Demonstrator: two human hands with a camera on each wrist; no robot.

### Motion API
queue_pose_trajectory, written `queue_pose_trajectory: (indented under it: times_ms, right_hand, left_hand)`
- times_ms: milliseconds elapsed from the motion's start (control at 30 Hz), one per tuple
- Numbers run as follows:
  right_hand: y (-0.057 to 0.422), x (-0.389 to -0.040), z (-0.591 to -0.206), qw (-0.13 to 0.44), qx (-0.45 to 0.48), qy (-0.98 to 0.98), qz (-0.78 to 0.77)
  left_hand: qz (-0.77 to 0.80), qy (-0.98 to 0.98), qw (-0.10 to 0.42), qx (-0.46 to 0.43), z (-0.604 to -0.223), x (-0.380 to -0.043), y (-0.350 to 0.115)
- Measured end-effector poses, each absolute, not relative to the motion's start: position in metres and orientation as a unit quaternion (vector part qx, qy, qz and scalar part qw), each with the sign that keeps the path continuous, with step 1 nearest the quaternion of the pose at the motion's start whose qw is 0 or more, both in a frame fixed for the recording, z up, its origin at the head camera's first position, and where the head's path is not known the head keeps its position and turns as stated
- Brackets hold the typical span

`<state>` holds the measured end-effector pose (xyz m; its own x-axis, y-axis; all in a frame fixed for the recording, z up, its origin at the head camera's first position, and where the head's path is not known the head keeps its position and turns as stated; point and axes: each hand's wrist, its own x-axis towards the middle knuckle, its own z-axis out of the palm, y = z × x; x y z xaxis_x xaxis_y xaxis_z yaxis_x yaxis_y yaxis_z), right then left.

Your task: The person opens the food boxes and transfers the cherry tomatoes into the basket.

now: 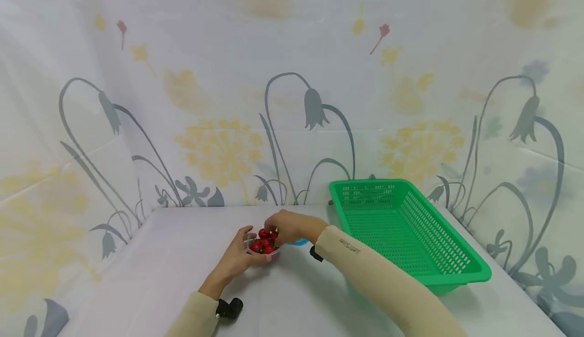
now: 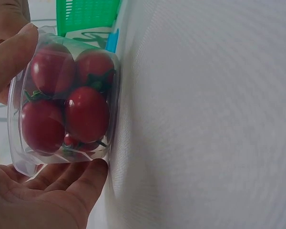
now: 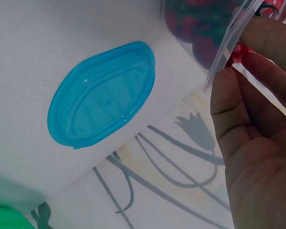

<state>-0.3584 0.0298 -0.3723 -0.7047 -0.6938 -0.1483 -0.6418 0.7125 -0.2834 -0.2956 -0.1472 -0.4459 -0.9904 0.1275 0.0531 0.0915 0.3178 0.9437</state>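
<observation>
A clear plastic container (image 2: 112, 95) filled with red cherry tomatoes (image 2: 87, 114) with green stems stands on the white tabletop. My left hand (image 1: 237, 258) grips it from the near left side, thumb at one wall and fingers at the opposite one. My right hand (image 1: 292, 225) reaches over the rim from the right, its fingers bent down among the tomatoes. In the right wrist view a red tomato (image 3: 238, 53) shows between the fingers of that hand, which partly hide it.
A blue oval lid (image 3: 105, 95) lies on the table just right of the container, partly behind my right hand in the head view. Farther right sits a large green perforated basket (image 1: 456, 240). A flower-printed cloth (image 1: 219, 73) hangs behind the table.
</observation>
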Motion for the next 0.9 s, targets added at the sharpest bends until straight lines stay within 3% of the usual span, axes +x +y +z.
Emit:
queue_pose_trajectory:
  times_ms: [900]
  right_hand:
    - [0.0252,-0.3590,-0.3754,0.118,-0.352,0.925,-0.079]
  left_hand:
    - [0.593,0.801,0.022,0.078,-0.4477,-0.2954,-0.1468]
